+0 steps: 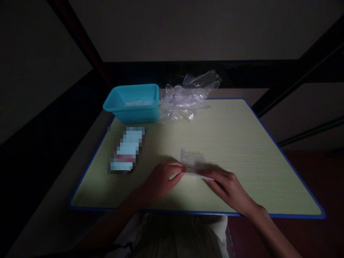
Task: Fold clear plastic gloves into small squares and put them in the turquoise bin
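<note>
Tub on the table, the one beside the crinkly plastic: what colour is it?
The tub is turquoise blue, seen best in the head view.

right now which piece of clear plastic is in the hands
The small clear piece, held between the left hand and right hand; the other is a bigger crumpled heap farther back, beside the turquoise tub.
</note>
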